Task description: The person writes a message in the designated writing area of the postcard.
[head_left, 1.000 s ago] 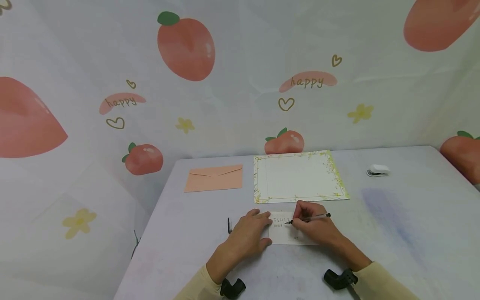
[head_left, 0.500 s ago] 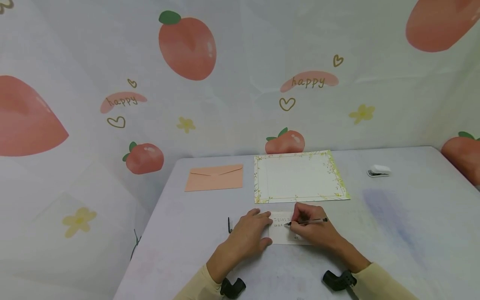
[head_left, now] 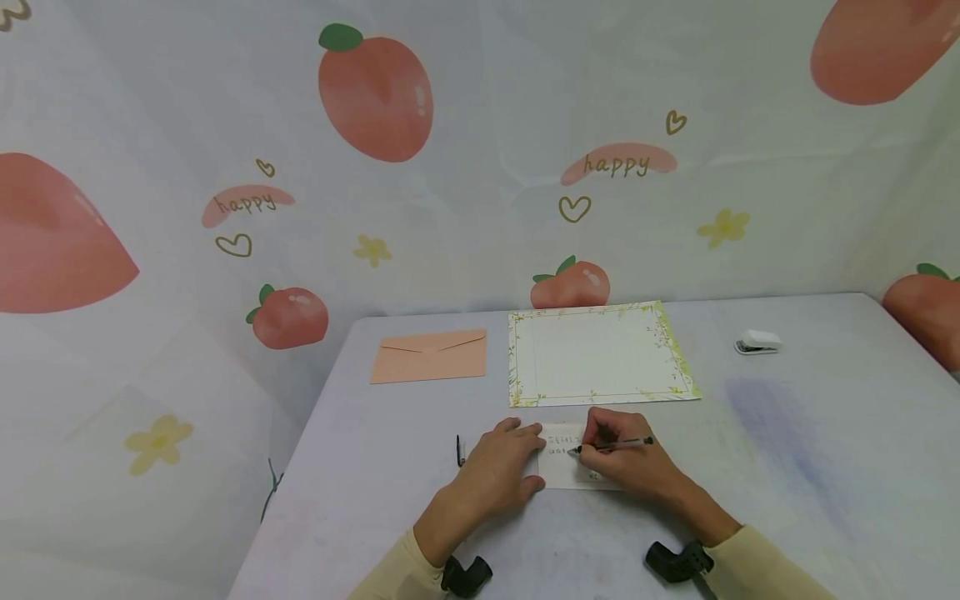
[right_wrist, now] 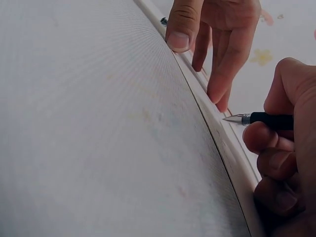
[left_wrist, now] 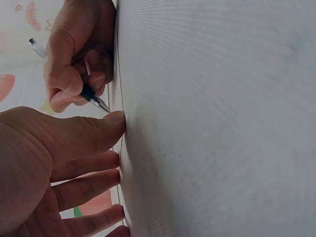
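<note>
A small white sheet of paper (head_left: 558, 475) with rows of handwriting lies on the table. My right hand (head_left: 630, 454) pinches a pen (head_left: 622, 444) with a clear barrel and dark grip, its tip at the paper's second row of writing. In the right wrist view the metal tip of the pen (right_wrist: 269, 120) points at the sheet. My left hand (head_left: 491, 471) rests on the sheet's left edge with fingers spread. In the left wrist view the left thumb and fingertips of the left hand (left_wrist: 64, 158) press along the edge. The right hand covers the sheet's right part.
A pen cap (head_left: 460, 451) lies left of my left hand. Farther back are an orange envelope (head_left: 429, 365), a larger sheet with a floral border (head_left: 600, 354) and a white stapler (head_left: 757, 342). A printed curtain (head_left: 465, 167) hangs behind the table.
My right hand and the pen have shifted slightly left and down across the sheet, mostly in the first half second. My left hand stays in place.
</note>
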`<control>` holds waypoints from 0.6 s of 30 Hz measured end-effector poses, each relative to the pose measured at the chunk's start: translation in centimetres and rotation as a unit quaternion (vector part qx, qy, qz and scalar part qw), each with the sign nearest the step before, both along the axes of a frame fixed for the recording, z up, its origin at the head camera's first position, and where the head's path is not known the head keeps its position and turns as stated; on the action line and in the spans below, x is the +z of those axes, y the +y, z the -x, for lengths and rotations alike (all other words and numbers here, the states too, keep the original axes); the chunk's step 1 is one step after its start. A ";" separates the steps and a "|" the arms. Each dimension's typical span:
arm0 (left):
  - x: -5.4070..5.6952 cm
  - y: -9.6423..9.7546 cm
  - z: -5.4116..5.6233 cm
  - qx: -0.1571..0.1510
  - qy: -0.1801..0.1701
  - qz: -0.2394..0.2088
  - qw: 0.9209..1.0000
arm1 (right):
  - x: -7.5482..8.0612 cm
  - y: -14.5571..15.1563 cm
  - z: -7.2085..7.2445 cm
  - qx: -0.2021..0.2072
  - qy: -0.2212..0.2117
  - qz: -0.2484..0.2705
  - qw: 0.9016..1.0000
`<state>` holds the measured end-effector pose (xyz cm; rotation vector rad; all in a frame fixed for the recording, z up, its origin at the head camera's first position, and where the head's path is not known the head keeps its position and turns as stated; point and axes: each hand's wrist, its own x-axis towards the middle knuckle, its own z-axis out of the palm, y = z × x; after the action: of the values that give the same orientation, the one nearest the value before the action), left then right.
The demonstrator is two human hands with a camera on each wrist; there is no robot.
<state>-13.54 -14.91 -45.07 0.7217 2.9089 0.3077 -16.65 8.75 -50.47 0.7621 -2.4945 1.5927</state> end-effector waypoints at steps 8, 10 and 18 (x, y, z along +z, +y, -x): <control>0.0 0.1 0.0 0.000 0.002 0.000 1.000 | 0.3 -0.1 -0.2 0.000 -0.002 -0.004 1.000; 0.0 0.1 0.0 0.000 0.001 0.000 1.000 | 0.3 -0.1 -0.2 -0.001 -0.001 -0.005 1.000; 0.0 0.0 0.0 0.000 0.000 -0.005 1.000 | 0.2 -0.3 -0.1 -0.036 -0.009 0.021 0.999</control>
<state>-13.50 -14.93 -45.04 0.7244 2.9086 0.3232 -16.58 8.50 -50.24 0.6492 -2.4620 1.6288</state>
